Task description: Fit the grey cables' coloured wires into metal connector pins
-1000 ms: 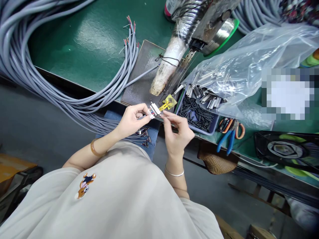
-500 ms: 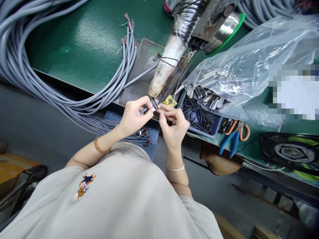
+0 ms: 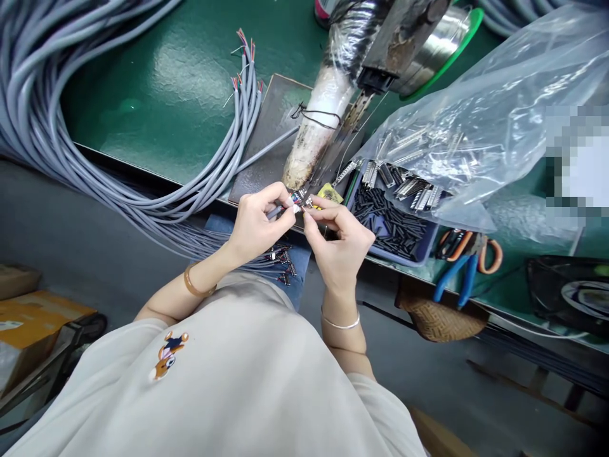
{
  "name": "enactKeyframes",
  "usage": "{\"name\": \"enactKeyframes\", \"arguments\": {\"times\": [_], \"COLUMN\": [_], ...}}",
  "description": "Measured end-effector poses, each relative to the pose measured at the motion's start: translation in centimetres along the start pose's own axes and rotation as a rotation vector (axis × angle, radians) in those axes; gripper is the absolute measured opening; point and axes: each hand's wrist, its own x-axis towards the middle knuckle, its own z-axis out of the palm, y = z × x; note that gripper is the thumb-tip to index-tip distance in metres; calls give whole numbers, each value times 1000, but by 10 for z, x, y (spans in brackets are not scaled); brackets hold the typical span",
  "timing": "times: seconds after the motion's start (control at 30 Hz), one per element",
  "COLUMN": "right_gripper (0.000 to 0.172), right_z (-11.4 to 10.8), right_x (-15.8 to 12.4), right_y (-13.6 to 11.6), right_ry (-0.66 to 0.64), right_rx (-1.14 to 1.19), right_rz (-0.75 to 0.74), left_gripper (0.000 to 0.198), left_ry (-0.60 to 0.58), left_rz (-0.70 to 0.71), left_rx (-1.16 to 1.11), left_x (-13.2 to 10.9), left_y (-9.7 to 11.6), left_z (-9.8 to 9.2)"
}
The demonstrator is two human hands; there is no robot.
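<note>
My left hand (image 3: 261, 219) is closed around the stripped end of a grey cable (image 3: 275, 212), thumb and forefinger pinched together. Coloured wires at that end run to a small metal connector (image 3: 299, 194), just beyond my left fingertips. Close beside it, my right hand (image 3: 340, 231) pinches what looks like a thin wire between thumb and forefinger; the fingers hide most of it. The pale, stained tip of a wrapped tube (image 3: 297, 168) sits just above the connector. Under my hands, finished-looking cable ends with connectors (image 3: 284, 260) lie across my lap.
A blue tray (image 3: 423, 254) holds black sleeves and metal connectors, with a plastic bag (image 3: 476, 114) over its back. Blue-handled pliers (image 3: 459, 273) and an orange-handled tool (image 3: 492, 257) lie right. A solder spool (image 3: 438, 54) stands behind; grey cables (image 3: 95, 184) sweep along the left.
My right fingers have shifted from the connector's right end to just below it, near my left fingertips. My left hand keeps its hold. The view has shifted slightly.
</note>
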Motion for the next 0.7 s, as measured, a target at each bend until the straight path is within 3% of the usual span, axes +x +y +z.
{"name": "enactKeyframes", "arguments": {"times": [0.2,0.4,0.7], "right_gripper": [9,6,12], "right_z": [-1,0,0], "right_x": [0,7,8], "right_y": [5,4,1], "right_ry": [-31,14,54], "right_rx": [26,-8,-73], "right_rz": [-4,-96,-190], "left_gripper": [11,11,9], "left_ry": [-44,17,-11], "left_rz": [-45,31,47], "left_rx": [-34,-33,-30], "left_x": [0,1,3], "left_y": [-5,-5,-2], "left_z": [-1,1,-2]}}
